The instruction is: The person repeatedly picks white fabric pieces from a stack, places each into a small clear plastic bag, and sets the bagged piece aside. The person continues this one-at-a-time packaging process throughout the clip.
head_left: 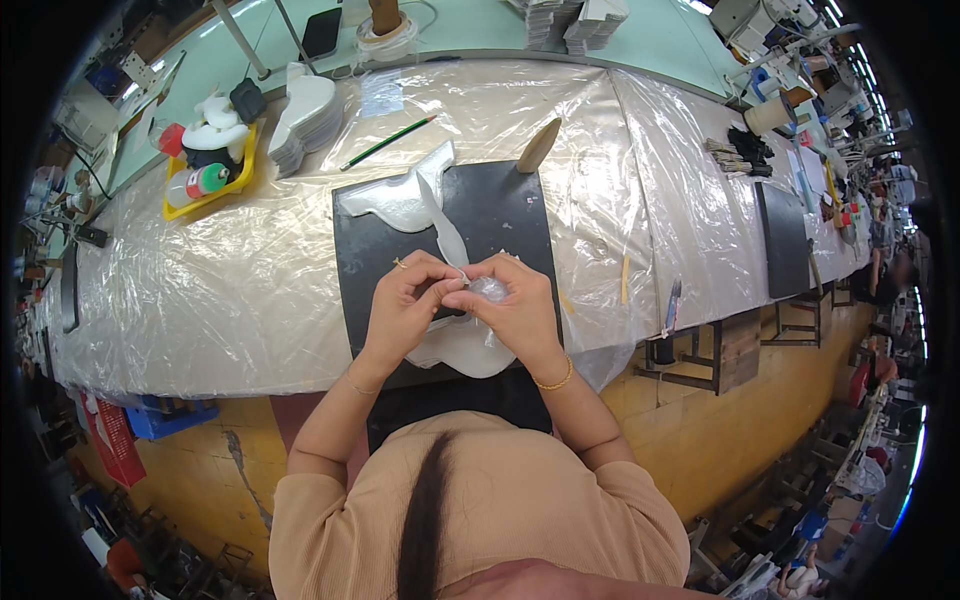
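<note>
Where left hand [410, 303] meets right hand [524, 300], white strip [449, 241], extending forward

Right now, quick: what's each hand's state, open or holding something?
Left hand: closed, fingertips pinching the near end of the white curved strip.
Right hand: closed on crumpled clear plastic; whether it also grips the strip can't be told.
</note>
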